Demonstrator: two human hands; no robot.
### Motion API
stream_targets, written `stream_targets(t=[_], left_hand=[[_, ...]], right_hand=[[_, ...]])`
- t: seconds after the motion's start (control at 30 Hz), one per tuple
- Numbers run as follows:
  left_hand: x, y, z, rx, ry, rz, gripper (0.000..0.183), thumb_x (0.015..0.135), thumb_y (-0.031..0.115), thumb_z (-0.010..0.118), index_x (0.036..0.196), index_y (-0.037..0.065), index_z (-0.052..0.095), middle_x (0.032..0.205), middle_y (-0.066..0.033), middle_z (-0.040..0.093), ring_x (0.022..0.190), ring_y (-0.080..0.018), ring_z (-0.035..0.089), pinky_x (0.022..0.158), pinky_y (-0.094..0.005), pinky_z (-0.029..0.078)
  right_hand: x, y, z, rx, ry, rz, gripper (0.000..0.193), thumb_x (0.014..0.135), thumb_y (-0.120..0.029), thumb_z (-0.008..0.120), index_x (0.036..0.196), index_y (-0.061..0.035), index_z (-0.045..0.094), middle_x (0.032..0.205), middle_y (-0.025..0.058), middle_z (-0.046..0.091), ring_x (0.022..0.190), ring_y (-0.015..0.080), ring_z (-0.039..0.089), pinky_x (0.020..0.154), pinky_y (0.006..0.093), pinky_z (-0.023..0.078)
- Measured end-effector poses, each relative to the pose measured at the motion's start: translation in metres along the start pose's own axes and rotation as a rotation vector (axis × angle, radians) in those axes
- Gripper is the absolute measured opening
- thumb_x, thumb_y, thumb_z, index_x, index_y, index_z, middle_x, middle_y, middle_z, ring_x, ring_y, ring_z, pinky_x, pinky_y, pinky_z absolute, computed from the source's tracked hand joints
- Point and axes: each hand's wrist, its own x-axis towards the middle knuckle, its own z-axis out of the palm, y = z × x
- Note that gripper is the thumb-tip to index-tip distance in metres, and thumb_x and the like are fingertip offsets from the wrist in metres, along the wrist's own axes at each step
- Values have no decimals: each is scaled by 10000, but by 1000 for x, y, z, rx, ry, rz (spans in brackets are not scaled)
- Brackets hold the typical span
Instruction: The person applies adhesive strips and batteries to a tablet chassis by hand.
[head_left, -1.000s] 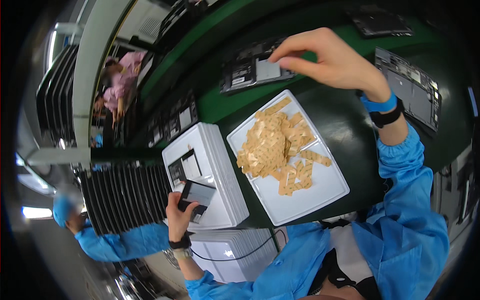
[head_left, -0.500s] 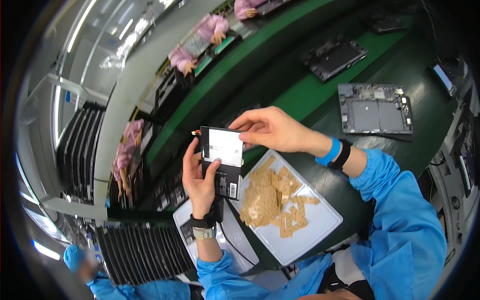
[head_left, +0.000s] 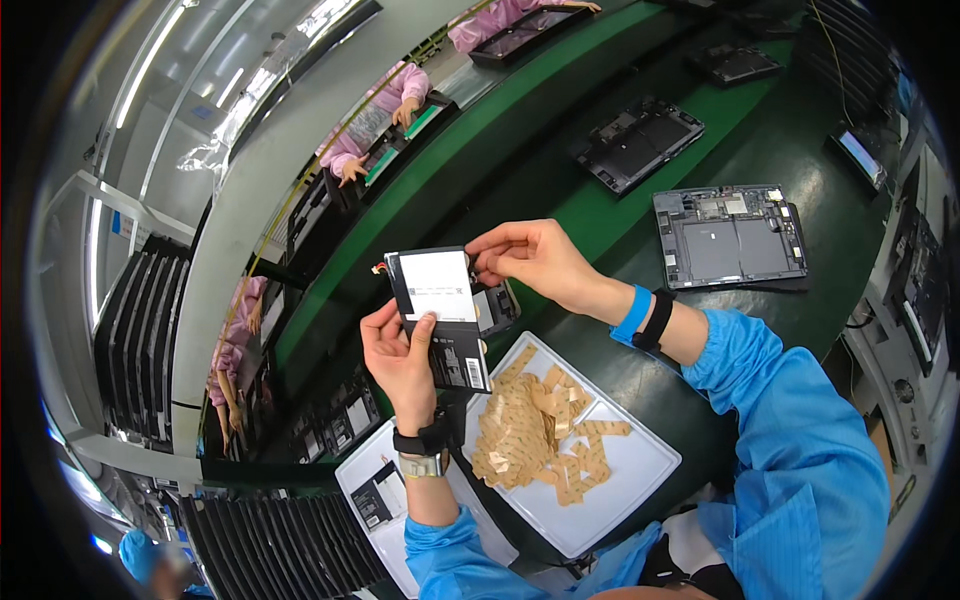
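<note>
A flat black battery pack [head_left: 455, 345] with a white label and a short coloured wire lead is held up over the bench. My left hand [head_left: 398, 360] grips its lower left side, thumb across the front and fingers behind. At the pack's upper right edge, my right hand [head_left: 545, 265] has thumb and fingertips pinched together; whatever is between them is too small to make out. Below lies a white tray [head_left: 640, 475] with a heap of tan adhesive strips [head_left: 515, 430]. Another white tray [head_left: 355, 465], partly behind my left forearm, bears a second battery pack [head_left: 380, 497].
An opened tablet [head_left: 735, 245] lies on the bench to the right, with another tablet shell [head_left: 640, 142] on the green belt [head_left: 570, 215] beyond. Black panels [head_left: 275, 545] stand in a row at lower left. Co-workers' hands [head_left: 408, 110] work across the line.
The right thumb has left the label's face, and those fingers now pinch at the pack's edge. The view has shifted, showing more of the left tray and its battery pack.
</note>
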Motion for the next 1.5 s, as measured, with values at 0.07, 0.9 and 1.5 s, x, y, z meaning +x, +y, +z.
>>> stream_targets(t=[0.07,0.9,1.5], left_hand=[[0,-2,-2,20,9,-11,439,895,-80,762,1243,-39,498,1176,-172,678,1078,-170,670,968,-303,553],[-3,-28,-2,-67,108,-113,379,982,8,690,1318,-44,522,1190,-142,695,1070,-149,669,955,-276,534],[-15,-36,13,-113,81,-197,587,1046,315,644,1466,-5,388,1416,-226,566,1228,-307,645,1005,-396,546]], right_hand=[[-2,-7,8,52,3,16,249,993,-8,657,1225,79,679,1029,130,754,956,169,737,872,300,613],[-28,19,39,17,71,9,227,970,2,697,1187,69,690,1024,108,763,858,126,723,786,258,595],[-45,31,58,-274,-43,-185,166,908,3,743,1071,39,750,1016,86,728,941,132,731,817,260,610]])
